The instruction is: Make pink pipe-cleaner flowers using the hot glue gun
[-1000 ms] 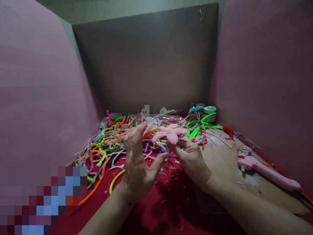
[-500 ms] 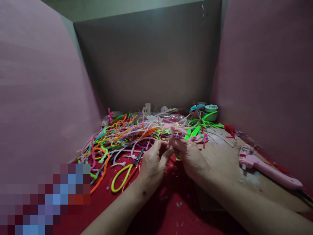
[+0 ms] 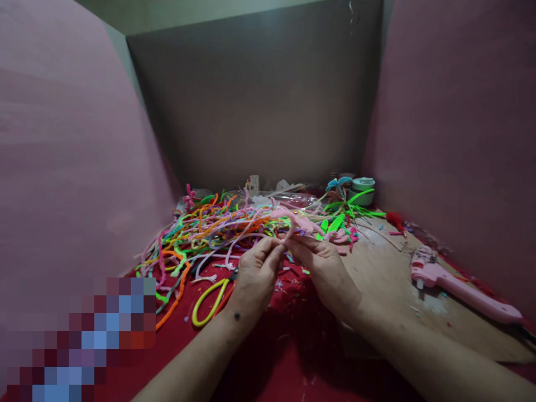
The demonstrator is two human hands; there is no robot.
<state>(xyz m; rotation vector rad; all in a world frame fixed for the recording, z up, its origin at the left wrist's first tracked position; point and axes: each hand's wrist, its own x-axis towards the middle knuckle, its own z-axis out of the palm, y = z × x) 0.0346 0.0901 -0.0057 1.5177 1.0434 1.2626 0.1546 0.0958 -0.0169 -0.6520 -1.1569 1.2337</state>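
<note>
Both hands meet in the middle, pinching a pale pink pipe cleaner piece (image 3: 293, 221) whose bent, fuzzy upper part rises above the fingers. My left hand (image 3: 258, 272) closes thumb and forefinger on its lower end. My right hand (image 3: 330, 271) pinches the same spot from the other side, fingertips touching the left ones. The exact grip point is hidden by the fingers. Beside my left wrist lie scissors (image 3: 210, 303) with yellow and red handles, their blades mostly covered by the hand. Behind the hands spreads a tangled heap of coloured pipe cleaners (image 3: 218, 229).
A pink glue gun (image 3: 464, 287) lies on a brown board (image 3: 385, 273) at the right. Bright green pipe cleaner pieces (image 3: 333, 226) and a mint-green container (image 3: 362, 191) stand farther back. Red cloth (image 3: 288, 346) covers the front; pink panels and a grey back wall (image 3: 259, 106) enclose the space.
The pink piece has turned, so more of its fuzzy upper part shows. My left hand has shifted slightly left and now covers the scissor blades; both hands still pinch the piece.
</note>
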